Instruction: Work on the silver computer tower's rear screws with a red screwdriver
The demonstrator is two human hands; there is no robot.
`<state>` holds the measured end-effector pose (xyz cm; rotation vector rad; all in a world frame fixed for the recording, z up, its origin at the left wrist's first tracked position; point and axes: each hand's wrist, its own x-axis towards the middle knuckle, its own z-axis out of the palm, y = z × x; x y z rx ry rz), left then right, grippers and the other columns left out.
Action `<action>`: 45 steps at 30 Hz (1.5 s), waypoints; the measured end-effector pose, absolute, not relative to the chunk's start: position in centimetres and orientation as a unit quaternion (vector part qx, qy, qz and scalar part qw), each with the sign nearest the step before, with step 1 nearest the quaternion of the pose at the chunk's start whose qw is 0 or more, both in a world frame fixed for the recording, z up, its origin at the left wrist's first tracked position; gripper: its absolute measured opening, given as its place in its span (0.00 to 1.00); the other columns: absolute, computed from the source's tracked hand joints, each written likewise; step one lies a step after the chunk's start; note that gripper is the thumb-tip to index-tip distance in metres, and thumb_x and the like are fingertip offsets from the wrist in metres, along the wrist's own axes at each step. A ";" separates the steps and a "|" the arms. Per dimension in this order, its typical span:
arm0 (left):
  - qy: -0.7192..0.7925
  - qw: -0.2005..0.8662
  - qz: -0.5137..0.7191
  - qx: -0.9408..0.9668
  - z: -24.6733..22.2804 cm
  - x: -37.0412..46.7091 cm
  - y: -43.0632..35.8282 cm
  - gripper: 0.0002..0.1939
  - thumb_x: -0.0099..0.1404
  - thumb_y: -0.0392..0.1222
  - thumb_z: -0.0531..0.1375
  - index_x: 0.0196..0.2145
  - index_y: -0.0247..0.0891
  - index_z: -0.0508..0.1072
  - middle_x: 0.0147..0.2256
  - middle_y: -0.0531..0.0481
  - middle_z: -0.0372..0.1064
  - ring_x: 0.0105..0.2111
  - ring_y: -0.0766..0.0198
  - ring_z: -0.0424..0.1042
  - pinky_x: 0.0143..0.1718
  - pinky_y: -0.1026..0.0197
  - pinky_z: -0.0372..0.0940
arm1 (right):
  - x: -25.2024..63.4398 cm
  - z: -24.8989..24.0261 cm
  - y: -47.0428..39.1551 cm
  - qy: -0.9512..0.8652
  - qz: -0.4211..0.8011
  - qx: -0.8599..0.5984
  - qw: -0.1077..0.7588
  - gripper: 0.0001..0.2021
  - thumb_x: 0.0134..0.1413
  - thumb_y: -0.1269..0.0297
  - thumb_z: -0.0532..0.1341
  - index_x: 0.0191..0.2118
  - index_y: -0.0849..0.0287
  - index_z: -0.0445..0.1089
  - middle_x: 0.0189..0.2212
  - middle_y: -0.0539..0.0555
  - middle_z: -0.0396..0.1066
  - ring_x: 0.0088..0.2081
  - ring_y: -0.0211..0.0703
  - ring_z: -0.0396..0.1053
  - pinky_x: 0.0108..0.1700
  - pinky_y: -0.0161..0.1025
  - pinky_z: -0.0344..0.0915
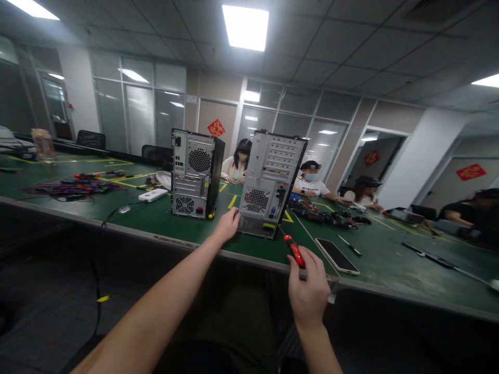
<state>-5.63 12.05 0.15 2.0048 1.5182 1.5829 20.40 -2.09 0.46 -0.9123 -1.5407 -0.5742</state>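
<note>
Two computer towers stand upright on the green table, their back panels facing me. My left hand [228, 226] is closed on the lower left edge of the nearer computer tower [257, 176], steadying contact at its side; the fingertips are partly hidden. In my right hand [310, 280] is a screwdriver [294, 250] with a red and black handle, gripped between thumb and fingers. Its thin shaft points up and left to the lower right corner of that tower's back. Whether the tip touches a screw is too small to tell. The second tower [193, 174] stands to the left.
A phone [337, 255] and a small knife-like tool [350, 245] lie right of my right hand. Bundled black cables [331, 215] sit behind them. Leftward are a white power strip [152, 195] and a heap of coloured wires [78, 188]. Several people sit across the table.
</note>
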 end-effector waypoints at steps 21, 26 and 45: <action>0.524 0.080 0.519 0.671 0.6 -5.5 11.6 0.13 0.74 0.43 0.50 0.49 0.40 0.71 0.47 0.41 0.77 0.47 0.52 0.76 0.49 0.54 0.67 | 20.1 0.7 -2.4 -0.698 -0.242 -0.386 0.552 0.13 0.67 0.71 0.57 0.52 0.58 0.75 0.51 0.61 0.75 0.49 0.50 0.72 0.53 0.48 0.71; 0.525 0.082 0.518 0.670 0.6 -5.5 11.5 0.13 0.74 0.43 0.50 0.49 0.40 0.71 0.46 0.41 0.77 0.47 0.52 0.76 0.49 0.53 0.67 | 19.8 1.1 -3.1 -0.716 -0.205 -0.408 0.529 0.16 0.68 0.70 0.55 0.56 0.57 0.73 0.55 0.61 0.74 0.53 0.51 0.72 0.55 0.51 0.71; 0.513 0.077 0.528 0.672 0.3 -5.6 11.9 0.12 0.74 0.43 0.50 0.48 0.40 0.71 0.46 0.42 0.77 0.47 0.53 0.76 0.50 0.55 0.67 | 20.1 1.0 -3.0 -0.711 -0.215 -0.414 0.527 0.16 0.68 0.71 0.55 0.54 0.56 0.76 0.55 0.59 0.75 0.51 0.51 0.73 0.53 0.51 0.71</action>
